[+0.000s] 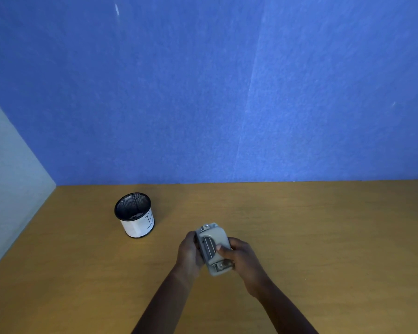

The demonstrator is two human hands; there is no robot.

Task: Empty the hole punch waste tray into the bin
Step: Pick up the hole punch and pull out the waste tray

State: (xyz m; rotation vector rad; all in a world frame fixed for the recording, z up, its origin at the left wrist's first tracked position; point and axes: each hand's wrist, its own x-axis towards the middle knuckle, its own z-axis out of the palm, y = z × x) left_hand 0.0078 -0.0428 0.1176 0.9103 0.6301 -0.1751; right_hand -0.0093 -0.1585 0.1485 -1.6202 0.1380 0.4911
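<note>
Both hands clasp the punch (214, 248) over the near desk (323, 237): left hand (190, 253) on its left side, right hand (241, 260) with thumb pressed on top. Tray looks still attached. Next: carry it far-left over the bin (134, 214), then open.

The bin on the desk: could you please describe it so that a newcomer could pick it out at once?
Start at the left end of the brown wooden desk, near the corner where the blue wall meets the pale side panel. There stands a small round black mesh bin, apart from both hands. A white paper band with black lines wraps its lower half.
</note>
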